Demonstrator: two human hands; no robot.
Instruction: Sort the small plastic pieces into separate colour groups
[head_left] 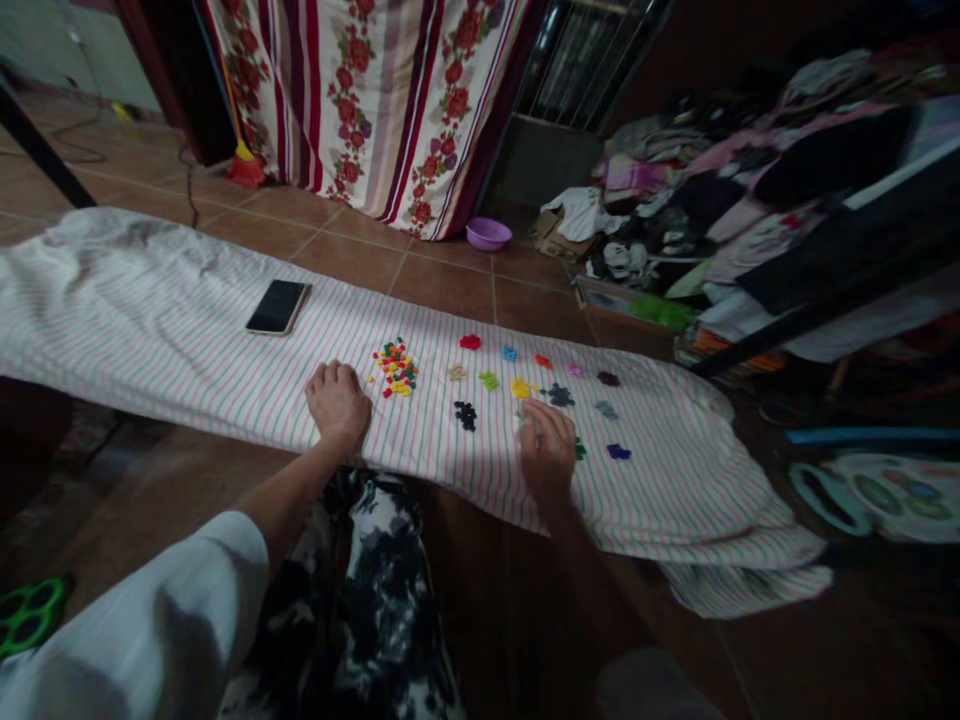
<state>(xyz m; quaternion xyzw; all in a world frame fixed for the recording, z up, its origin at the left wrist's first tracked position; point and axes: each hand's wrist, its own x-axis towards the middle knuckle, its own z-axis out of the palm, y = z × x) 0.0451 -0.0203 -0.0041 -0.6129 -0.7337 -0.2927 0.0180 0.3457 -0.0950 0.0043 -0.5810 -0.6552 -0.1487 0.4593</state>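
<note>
My left hand (337, 405) rests on the striped cloth (187, 330) with its fingers curled in, and nothing shows in it. Just right of it lies a mixed pile of small red, yellow, green, orange and white pieces (396, 368). My right hand (547, 445) is over the sorted piles with its fingers drawn together; whatever is between them is too small to name. Beyond its fingertips are yellow pieces (520, 387) and dark grey pieces (559, 396). Dark green pieces (580, 450) are partly hidden behind this hand. Black pieces (466, 415) lie to its left.
Further small piles include red (470, 342), blue (509, 353), lime green (488, 380) and purple (618, 452). A phone (277, 306) lies at the left on the cloth. On the floor beyond are a purple basin (488, 234) and heaped clothes (720, 190).
</note>
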